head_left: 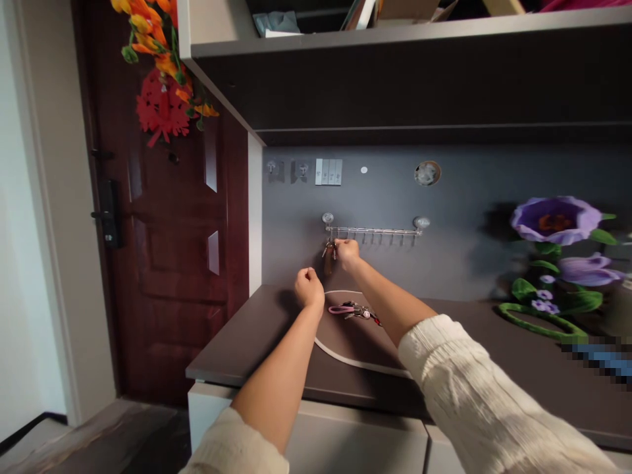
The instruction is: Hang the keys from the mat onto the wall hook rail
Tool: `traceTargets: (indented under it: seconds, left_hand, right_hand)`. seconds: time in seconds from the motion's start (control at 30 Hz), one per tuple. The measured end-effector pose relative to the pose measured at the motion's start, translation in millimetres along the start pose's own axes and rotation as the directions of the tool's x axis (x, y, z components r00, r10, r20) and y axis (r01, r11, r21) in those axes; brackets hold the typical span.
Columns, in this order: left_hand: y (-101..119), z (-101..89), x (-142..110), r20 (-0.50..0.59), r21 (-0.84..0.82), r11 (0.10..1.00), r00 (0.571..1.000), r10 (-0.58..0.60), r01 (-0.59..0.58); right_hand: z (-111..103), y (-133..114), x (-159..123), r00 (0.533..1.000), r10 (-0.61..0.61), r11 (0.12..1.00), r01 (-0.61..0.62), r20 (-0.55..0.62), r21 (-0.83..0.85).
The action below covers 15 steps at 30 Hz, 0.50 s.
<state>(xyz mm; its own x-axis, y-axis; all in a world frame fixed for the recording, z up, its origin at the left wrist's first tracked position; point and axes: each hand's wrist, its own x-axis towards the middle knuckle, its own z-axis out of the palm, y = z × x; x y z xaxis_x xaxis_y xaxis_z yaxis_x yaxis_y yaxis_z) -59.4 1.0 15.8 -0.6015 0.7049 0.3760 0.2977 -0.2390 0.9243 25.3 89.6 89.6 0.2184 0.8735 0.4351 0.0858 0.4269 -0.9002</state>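
A silver hook rack (372, 231) is fixed to the grey back panel. At its left end hangs a bunch of keys (326, 250) with a brown fob. My right hand (347, 254) is closed at these keys, its fingertips pinching the right side of the bunch just under the rack. Lower and to the left, my left hand (309, 288) is curled into a loose fist above the counter, apart from the keys, with nothing showing in it. On the counter below lies a second key bunch (363, 312) with a pink strap, inside the curve of a white cord (340, 359).
A dark shelf (409, 85) overhangs the counter (266, 336). Purple artificial flowers (557, 224) stand at the right, near a pixelated blue patch. At left is a dark red door (168, 276) with orange flowers (153, 33) hanging before it. Switches (328, 172) sit above the rack.
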Motion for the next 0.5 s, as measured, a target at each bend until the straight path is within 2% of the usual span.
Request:
traceTargets:
  seconds: [0.23, 0.5]
  left_hand:
    - [4, -2.0, -2, -0.005, -0.008, 1.000, 1.000, -0.013, 0.013]
    - [2, -1.4, -1, -0.007, 0.009, 1.000, 1.000, -0.012, 0.012]
  right_hand:
    - [5, 11, 7, 0.996, 0.037, 0.998, -0.042, -0.081, -0.049]
    - [-1, 22, 7, 0.999, -0.036, 0.997, 0.036, -0.006, -0.062]
